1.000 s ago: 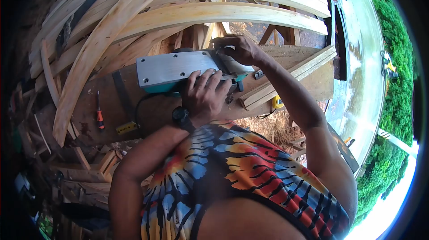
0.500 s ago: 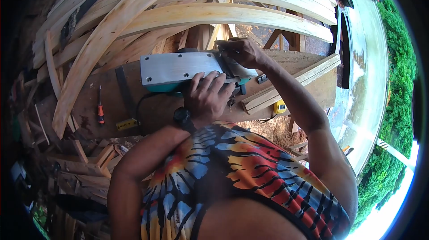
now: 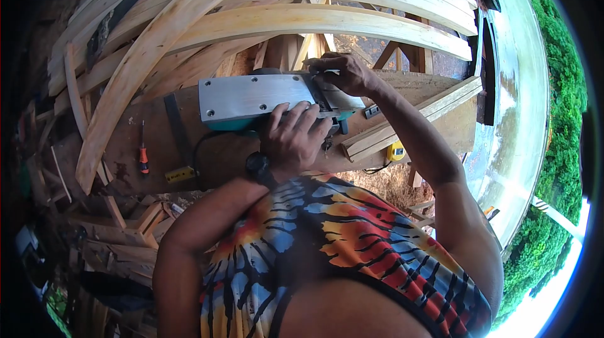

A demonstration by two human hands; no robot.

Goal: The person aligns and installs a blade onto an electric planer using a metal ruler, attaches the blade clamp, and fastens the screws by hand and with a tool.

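An electric planer (image 3: 251,96) lies upside down on the wooden bench, its metal sole facing up and its green body showing below. My left hand (image 3: 296,133), with a watch at the wrist, grips the planer's near side, fingertips over the sole's edge by the blade slot. At the far end of that slot, my right hand (image 3: 341,75) is closed in a pinch. Whatever small piece is between its fingers is too dark to make out.
On the bench (image 3: 242,155) lie an orange-handled screwdriver (image 3: 144,160), a yellow level (image 3: 180,174) and a yellow tape measure (image 3: 395,150). A short wooden beam (image 3: 412,121) rests at the right. Long planks (image 3: 302,23) are stacked beyond, and one curved board (image 3: 148,77) slants across the left.
My right hand has shifted very slightly at the far end of the blade slot. My left hand stays in place on the planer. The whole view has drifted a little.
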